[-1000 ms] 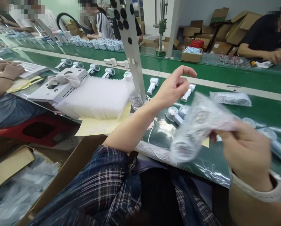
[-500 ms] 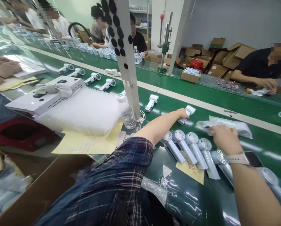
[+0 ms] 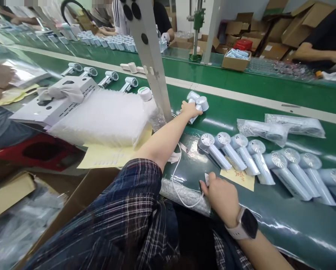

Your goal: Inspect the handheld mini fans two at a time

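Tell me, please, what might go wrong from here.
The white cable loops beside the right hand and might snag. The left hand, at two close-set handheld fans, could knock them together. The plastic bottle near the left forearm might get tipped.

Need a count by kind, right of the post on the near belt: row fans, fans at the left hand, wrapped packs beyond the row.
Row fans: 8 (one cut by frame edge)
Fans at left hand: 2
Wrapped packs: 2
Total: 12
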### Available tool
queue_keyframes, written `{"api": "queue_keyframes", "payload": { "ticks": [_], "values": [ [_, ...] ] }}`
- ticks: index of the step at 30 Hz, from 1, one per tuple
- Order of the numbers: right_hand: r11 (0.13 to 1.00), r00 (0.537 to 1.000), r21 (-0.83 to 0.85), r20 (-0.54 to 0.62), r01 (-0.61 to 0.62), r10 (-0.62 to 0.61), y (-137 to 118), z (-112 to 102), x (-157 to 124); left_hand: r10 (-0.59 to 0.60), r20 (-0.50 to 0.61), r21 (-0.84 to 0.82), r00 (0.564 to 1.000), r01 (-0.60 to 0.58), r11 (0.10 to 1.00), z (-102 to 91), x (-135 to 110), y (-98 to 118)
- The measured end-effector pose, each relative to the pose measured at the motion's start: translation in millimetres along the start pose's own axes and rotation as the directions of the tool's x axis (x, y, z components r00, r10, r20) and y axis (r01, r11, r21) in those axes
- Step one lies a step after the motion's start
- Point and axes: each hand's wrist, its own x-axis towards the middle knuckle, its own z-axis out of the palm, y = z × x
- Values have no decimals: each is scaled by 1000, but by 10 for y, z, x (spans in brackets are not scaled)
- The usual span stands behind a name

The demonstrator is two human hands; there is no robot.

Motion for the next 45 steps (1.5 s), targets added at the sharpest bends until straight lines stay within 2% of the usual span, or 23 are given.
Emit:
{"api": "queue_keyframes", "payload": {
  "ticks": [3,6,10,12,15,16,17,18,20,21,22,23,25,28,30,33,36,38,40,44,45],
  "values": [
    [999,1000,39,-23,-2,3,-144,75,-47,88,15,-87,996,-86,992,81,-18,121],
    [995,998,80,-42,-51,55,-149,52,-131,126,18,-222,992,-119,968,92,-53,194],
    [985,993,143,-39,-101,107,-122,42,-204,219,-30,-478,975,-206,853,15,-284,198],
    [977,997,201,-29,-70,77,-106,48,-201,291,-98,-609,952,-288,739,-78,-538,93],
    [943,1000,332,-4,18,-18,-62,31,-181,435,-227,-800,871,-422,426,-267,-1118,-248],
    [915,998,401,7,48,-56,-44,17,-174,476,-248,-825,844,-441,352,-321,-1354,-388],
    [861,996,505,21,67,-90,-28,1,-166,509,-236,-825,828,-448,345,-360,-1597,-523],
    [772,993,632,35,65,-112,-18,-17,-156,524,-206,-800,826,-451,397,-378,-1836,-644],
    [511,992,859,68,-4,-107,-27,-54,-137,510,-128,-726,851,-431,536,-345,-2243,-815],
    [382,992,923,91,-51,-86,-49,-75,-130,480,-102,-712,871,-401,577,-299,-2391,-861],
    [291,992,952,112,-90,-60,-82,-97,-126,450,-75,-718,890,-361,595,-239,-2494,-883],
    [256,992,961,122,-108,-37,-126,-121,-125,420,-49,-746,906,-312,588,-171,-2556,-885],
    [255,995,963,99,-91,-20,-228,-169,-136,382,6,-836,924,-205,509,-32,-2581,-851],
    [310,1000,951,2,4,-20,-357,-215,-172,414,19,-959,910,-101,265,132,-2505,-788],
    [318,997,947,-66,51,37,-387,-225,-194,454,-4,-991,891,-66,120,189,-2459,-779],
    [340,988,938,-114,73,104,-348,-241,-202,460,13,-998,888,-14,56,200,-2448,-806],
    [447,996,891,-91,79,4,-314,-278,-174,434,42,-999,900,46,0,163,-2484,-833],
    [466,997,881,-83,78,-11,-349,-287,-160,420,64,-995,905,89,-40,145,-2507,-840],
    [401,997,914,-76,65,11,-429,-263,-167,434,60,-992,899,103,-75,154,-2512,-842],
    [97,996,994,-59,53,64,-583,-162,-234,463,-43,-978,885,56,-200,226,-2482,-831],
    [68,995,996,-67,62,73,-590,-145,-248,456,-56,-971,888,59,-233,236,-2474,-823]
  ]
}}
